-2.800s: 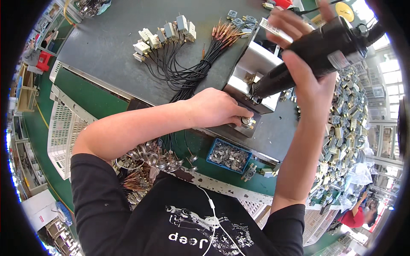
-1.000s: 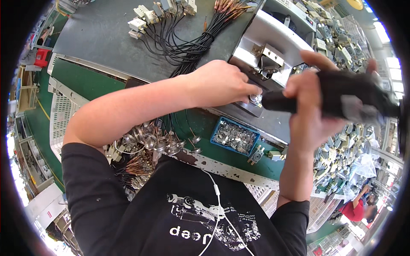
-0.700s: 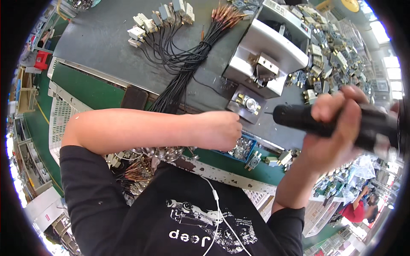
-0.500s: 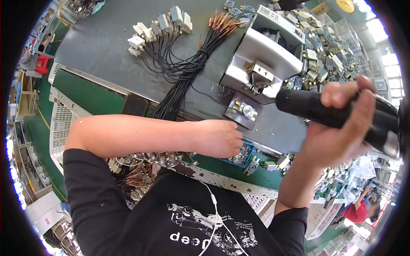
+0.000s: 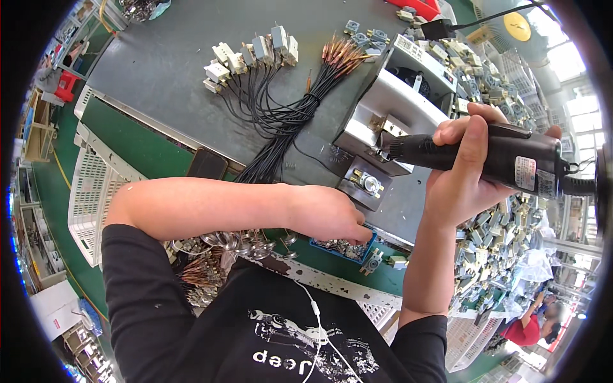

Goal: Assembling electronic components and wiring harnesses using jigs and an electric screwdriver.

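Note:
My right hand [image 5: 466, 166] is wrapped round a black electric screwdriver [image 5: 511, 153]. The driver lies level, its ribbed front end beside the opening of a silver screw-feeding machine [image 5: 373, 135]. My left hand [image 5: 332, 216] reaches down over a blue tray [image 5: 357, 257] of small metal parts, its fingers closed together at the tray's far edge. Whatever they pinch, if anything, is hidden. Just beyond that hand, a small metal-and-white fitting [image 5: 366, 182] sits in a dark block fixture [image 5: 351, 191] with a black wire leading to it.
A bundle of black wires [image 5: 281, 127] with copper-coloured ends and white-grey connectors [image 5: 255, 54] lies on the grey table [image 5: 191, 64]. Connector parts [image 5: 476, 268] are heaped at the right. Metal rings [image 5: 246, 242] lie near my body. A person in red [image 5: 523, 329] is farther off.
My right hand has brought the screwdriver left, closer to the feeding machine's front. My left hand has shifted slightly right and down over the blue tray, its fingers now reaching downward.

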`<action>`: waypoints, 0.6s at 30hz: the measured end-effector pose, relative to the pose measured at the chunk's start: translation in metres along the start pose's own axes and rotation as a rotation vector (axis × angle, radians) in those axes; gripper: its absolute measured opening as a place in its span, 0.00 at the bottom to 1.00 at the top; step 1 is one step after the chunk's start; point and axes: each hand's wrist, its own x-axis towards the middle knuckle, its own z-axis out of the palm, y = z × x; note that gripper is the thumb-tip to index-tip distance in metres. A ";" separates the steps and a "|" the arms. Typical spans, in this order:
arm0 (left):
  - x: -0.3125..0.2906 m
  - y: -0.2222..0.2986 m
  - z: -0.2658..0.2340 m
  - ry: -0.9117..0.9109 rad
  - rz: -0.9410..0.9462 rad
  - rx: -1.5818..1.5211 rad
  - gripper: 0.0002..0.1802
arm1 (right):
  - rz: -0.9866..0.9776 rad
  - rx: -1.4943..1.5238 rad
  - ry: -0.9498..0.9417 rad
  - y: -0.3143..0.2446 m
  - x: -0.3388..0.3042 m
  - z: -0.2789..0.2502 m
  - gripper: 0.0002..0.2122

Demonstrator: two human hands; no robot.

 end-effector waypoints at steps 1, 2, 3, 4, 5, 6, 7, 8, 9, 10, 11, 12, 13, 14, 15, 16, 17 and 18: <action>0.000 -0.001 0.000 0.002 0.000 0.001 0.12 | -0.003 -0.026 0.004 -0.001 0.000 0.000 0.42; 0.000 -0.002 0.001 0.033 0.028 -0.005 0.12 | -0.005 -0.026 0.003 -0.001 0.001 0.001 0.42; 0.001 -0.003 0.001 0.065 0.055 -0.011 0.12 | 0.002 -0.018 0.006 -0.001 0.001 0.002 0.42; 0.000 -0.003 0.001 0.068 0.054 -0.010 0.12 | 0.010 -0.009 0.009 0.000 0.001 0.003 0.43; 0.000 -0.003 0.000 0.076 0.040 -0.049 0.12 | 0.009 -0.008 0.006 -0.001 0.001 0.005 0.43; 0.000 -0.002 -0.001 0.084 0.026 -0.087 0.12 | 0.035 -0.017 0.013 -0.002 0.001 0.008 0.43; 0.000 -0.002 -0.003 0.086 0.023 -0.086 0.12 | 0.062 -0.024 0.020 -0.003 0.001 0.010 0.43; 0.000 -0.001 -0.006 0.066 -0.003 -0.118 0.11 | 0.061 -0.020 0.018 -0.004 0.000 0.012 0.43; -0.001 -0.001 -0.008 0.046 -0.028 -0.151 0.10 | 0.069 -0.071 0.044 -0.005 -0.001 0.015 0.43; -0.001 -0.002 -0.009 0.048 -0.028 -0.147 0.10 | 0.074 -0.126 0.072 -0.006 -0.001 0.016 0.43; -0.002 -0.003 -0.010 0.092 0.004 -0.135 0.09 | 0.070 -0.125 0.071 -0.006 0.000 0.016 0.43; -0.003 -0.004 -0.011 0.135 0.035 -0.123 0.08 | 0.076 -0.096 0.048 -0.006 0.001 0.015 0.43; -0.004 -0.006 -0.014 0.134 0.035 -0.123 0.08 | 0.085 -0.069 0.028 -0.004 0.001 0.014 0.43; -0.005 -0.007 -0.019 0.198 0.059 -0.107 0.08 | 0.128 -0.019 -0.053 -0.003 0.005 0.011 0.43; -0.007 -0.010 -0.023 0.261 0.082 -0.091 0.09 | 0.172 0.030 -0.133 -0.003 0.011 0.008 0.43; -0.009 -0.011 -0.029 0.365 0.100 -0.083 0.08 | 0.199 0.053 -0.140 -0.004 0.015 0.009 0.44; -0.013 -0.010 -0.037 0.432 0.026 -0.028 0.07 | 0.198 0.048 -0.134 -0.005 0.015 0.009 0.44; -0.014 -0.014 -0.042 0.533 0.007 0.032 0.06 | 0.202 0.004 -0.123 -0.006 0.015 0.009 0.44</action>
